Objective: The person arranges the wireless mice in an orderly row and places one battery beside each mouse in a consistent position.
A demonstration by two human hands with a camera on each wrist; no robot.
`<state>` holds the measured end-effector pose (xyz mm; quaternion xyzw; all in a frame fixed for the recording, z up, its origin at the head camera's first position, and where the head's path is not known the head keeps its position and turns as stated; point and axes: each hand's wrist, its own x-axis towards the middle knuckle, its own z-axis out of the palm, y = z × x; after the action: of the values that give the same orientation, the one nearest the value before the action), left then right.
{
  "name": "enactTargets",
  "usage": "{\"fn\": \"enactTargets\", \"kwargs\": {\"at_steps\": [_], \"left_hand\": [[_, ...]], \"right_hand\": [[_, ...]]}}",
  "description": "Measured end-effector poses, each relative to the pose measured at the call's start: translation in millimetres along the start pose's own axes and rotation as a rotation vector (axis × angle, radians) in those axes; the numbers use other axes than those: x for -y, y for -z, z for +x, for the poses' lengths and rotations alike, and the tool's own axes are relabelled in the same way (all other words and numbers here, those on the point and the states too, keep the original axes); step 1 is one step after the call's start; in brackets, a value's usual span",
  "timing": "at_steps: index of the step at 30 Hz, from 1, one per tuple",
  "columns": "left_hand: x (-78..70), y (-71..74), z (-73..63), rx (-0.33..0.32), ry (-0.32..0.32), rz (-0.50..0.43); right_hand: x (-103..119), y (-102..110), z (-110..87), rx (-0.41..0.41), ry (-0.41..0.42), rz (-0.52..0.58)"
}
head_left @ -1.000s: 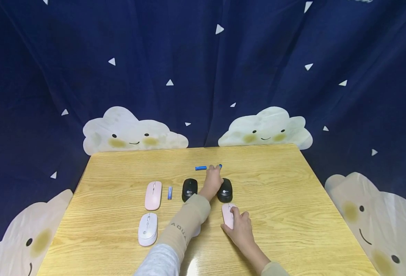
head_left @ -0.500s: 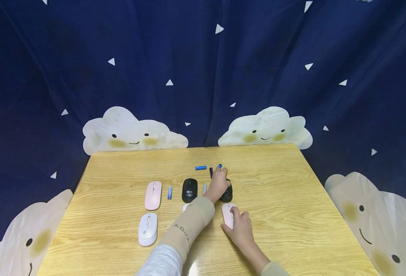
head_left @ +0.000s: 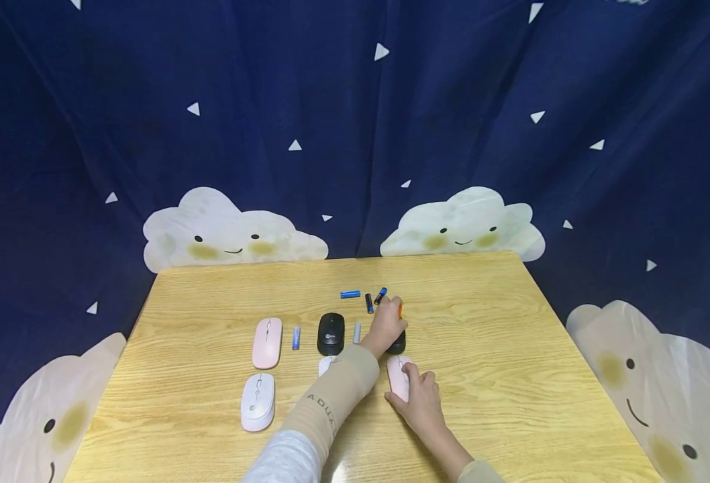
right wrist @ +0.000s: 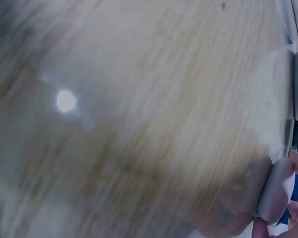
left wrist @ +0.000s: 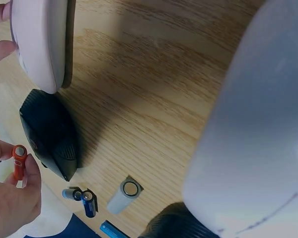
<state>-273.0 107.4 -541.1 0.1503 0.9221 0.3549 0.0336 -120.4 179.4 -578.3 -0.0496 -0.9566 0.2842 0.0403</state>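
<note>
My left hand (head_left: 385, 327) pinches an orange battery (left wrist: 19, 161) between thumb and fingers, above the table near a black mouse (left wrist: 50, 134). In the head view this hand partly covers that mouse. Just beyond its fingers lie two dark-and-blue batteries, the nearer to the hand being a battery (head_left: 381, 296) set at a slant. My right hand (head_left: 423, 402) grips the sides of a pale pink mouse (head_left: 398, 377), which rests on the table directly in front of the black one. The right wrist view shows thumb and fingers on either side of the pink mouse (right wrist: 278, 193).
Another black mouse (head_left: 331, 333) and a grey battery (head_left: 357, 333) stand left of my left hand. Farther left are a pink mouse (head_left: 267, 343), a white mouse (head_left: 258, 402) and a light blue battery (head_left: 296, 338). My left forearm partly hides one white mouse (head_left: 325, 364).
My left hand has moved right, from among the batteries toward the right black mouse, and an orange battery now shows in its fingers. The right hand stays on the pink mouse.
</note>
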Motion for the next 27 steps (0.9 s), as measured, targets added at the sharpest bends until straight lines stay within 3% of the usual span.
{"fn": "enactTargets", "kwargs": {"at_steps": [9,21,27], "left_hand": [[-7.0,-4.0,0.4,0.070,0.047,-0.012],[-10.3,-6.8,-0.6,0.084,0.033,-0.030],[-12.8,-8.2,-1.9,0.093,0.025,-0.039]], "right_hand": [[-3.1,-1.2,-1.2,-0.009,-0.016,0.045],[-14.3,-9.1,-3.0,-0.039,-0.076,0.145],[-16.5,-10.1,-4.5,-0.060,-0.063,0.176]]}}
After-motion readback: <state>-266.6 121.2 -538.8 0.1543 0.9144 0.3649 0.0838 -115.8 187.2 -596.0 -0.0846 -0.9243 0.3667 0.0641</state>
